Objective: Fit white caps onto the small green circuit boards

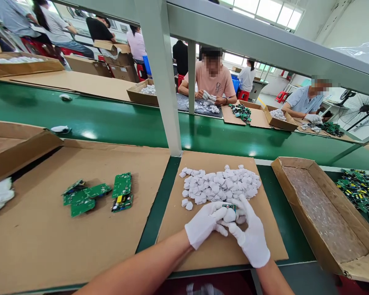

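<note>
Both my hands wear white gloves and meet in front of the pile of small white pieces (221, 184). Between them is a small green circuit board (229, 207), with a rounded white piece (229, 215) against its near side. My left hand (205, 221) grips the board from the left, its fingers closed. The fingers of my right hand (249, 229) curl around the other side, thumb below the white piece. Gloves cover most of the board. Beneath my hands lies a cardboard sheet (261, 254).
Several green circuit boards (86, 196) lie on cardboard at left. An open cardboard tray (298, 200) stands at right, beside a heap of boards (361, 192). A metal post (160, 82) rises ahead. Beyond the green belt (126, 123), co-workers (218, 78) sit with similar pieces.
</note>
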`<move>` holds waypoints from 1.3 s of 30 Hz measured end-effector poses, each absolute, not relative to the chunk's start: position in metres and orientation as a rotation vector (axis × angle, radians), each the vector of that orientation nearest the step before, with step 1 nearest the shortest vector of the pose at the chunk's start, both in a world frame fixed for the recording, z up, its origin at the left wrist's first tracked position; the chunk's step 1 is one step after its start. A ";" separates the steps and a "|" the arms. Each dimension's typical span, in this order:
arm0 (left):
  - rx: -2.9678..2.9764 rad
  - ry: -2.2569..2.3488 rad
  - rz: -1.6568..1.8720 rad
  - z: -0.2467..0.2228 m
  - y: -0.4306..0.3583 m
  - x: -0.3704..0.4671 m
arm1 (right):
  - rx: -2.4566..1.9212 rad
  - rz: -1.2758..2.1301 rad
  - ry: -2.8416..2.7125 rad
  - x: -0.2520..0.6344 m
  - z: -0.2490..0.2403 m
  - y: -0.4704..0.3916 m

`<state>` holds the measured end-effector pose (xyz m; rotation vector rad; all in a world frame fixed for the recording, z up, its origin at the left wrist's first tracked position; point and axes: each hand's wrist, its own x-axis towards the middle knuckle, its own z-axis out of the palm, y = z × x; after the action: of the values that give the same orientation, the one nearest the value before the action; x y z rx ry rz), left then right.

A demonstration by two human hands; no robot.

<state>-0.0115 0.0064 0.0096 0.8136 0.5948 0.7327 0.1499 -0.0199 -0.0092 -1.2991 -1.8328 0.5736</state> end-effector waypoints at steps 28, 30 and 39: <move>0.743 0.606 0.756 0.004 0.008 -0.011 | -1.370 0.849 -1.708 0.137 -0.012 -0.012; 0.662 0.513 0.726 0.002 0.009 -0.012 | -1.341 0.932 -1.623 0.140 -0.008 -0.010; 0.559 0.459 0.682 0.004 0.005 -0.015 | -1.327 0.922 -1.649 0.143 0.004 -0.013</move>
<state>-0.0150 0.0051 0.0042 0.5590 0.4587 0.6822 0.1435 -0.0130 0.0040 -1.3267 -1.6491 0.9218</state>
